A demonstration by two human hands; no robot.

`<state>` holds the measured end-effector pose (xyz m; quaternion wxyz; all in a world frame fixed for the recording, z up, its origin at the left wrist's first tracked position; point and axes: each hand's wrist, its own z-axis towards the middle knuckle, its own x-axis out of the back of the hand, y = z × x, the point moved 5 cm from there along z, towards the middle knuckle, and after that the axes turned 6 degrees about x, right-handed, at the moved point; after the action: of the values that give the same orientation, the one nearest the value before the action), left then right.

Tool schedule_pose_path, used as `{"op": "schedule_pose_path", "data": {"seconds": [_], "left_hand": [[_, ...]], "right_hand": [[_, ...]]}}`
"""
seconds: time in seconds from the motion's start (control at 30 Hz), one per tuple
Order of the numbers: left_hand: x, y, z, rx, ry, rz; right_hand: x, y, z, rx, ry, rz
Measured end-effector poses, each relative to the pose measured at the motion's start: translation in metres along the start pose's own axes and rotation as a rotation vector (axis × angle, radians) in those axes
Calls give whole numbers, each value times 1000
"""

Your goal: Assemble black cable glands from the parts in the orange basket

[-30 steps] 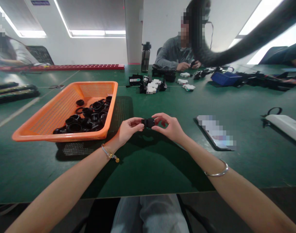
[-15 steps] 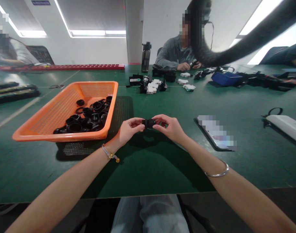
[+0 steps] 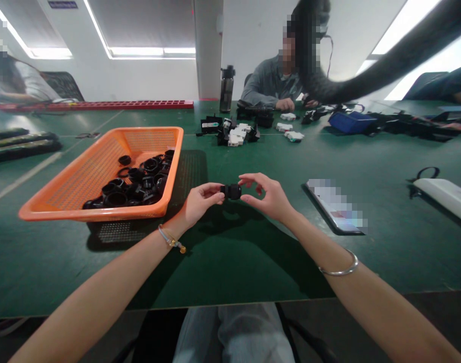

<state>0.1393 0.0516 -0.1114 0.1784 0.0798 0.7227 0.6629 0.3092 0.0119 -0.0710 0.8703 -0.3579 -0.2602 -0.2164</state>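
Observation:
A small black threaded fitting (image 3: 231, 191) hangs above the green table (image 3: 230, 252), held between both hands. My left hand (image 3: 199, 200) pinches its left end with thumb and fingers closed. My right hand (image 3: 266, 195) pinches its right end, thumb below and forefinger on top, the other fingers lifted. An orange perforated basket (image 3: 82, 174) stands to the left of my hands. It holds several black rings and fittings (image 3: 139, 182) piled toward its near right corner.
A phone (image 3: 336, 205) lies flat to the right of my hands, and a white device with a black strap (image 3: 444, 194) sits at the far right. Across the table a seated person handles small parts (image 3: 240, 132). A dark bottle (image 3: 226, 88) stands behind them.
My right hand's fingers have shifted on the fitting, the outer fingers lifting and spreading a little. The left hand and the basket have stayed put.

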Motion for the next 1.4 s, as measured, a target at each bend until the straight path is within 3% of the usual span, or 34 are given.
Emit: {"op": "schedule_pose_path", "data": {"seconds": [0.23,0.5,1.4], "left_hand": [[0,0,0,12,7,-7],[1,-1,1,8,-7,10],[0,0,0,-31,-21,25]], "right_hand": [[-2,-8,0,106,-5,-23],[-4,-4,0,1,-27,-25],[-7,3,0,-92,-16,42]]}}
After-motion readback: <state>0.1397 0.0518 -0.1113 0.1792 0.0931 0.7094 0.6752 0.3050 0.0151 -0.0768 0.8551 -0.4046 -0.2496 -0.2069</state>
